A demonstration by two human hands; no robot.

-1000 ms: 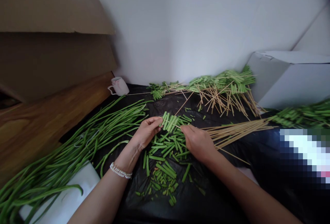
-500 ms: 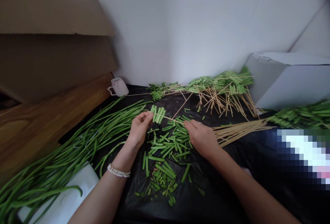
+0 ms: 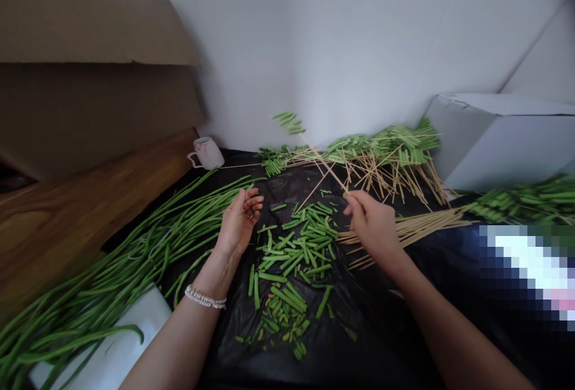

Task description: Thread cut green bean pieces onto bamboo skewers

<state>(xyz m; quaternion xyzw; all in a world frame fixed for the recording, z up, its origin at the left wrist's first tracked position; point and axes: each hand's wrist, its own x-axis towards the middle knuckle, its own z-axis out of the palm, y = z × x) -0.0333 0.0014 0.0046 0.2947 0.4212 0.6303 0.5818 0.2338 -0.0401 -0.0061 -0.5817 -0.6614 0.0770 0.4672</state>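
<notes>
Long green beans are heaped to the left of the left hand, and a white mug is set beyond it. The left hand is empty, its fingers loosely curled, well apart from the other. Between the hands, cut bean pieces are scattered over black plastic sheeting. A wooden skewer, with short bean lengths threaded on its far end, is pinched by the right hand and pointed away. Beyond that hand, loaded skewers are piled; rightward, a bundle of sticks is laid.
</notes>
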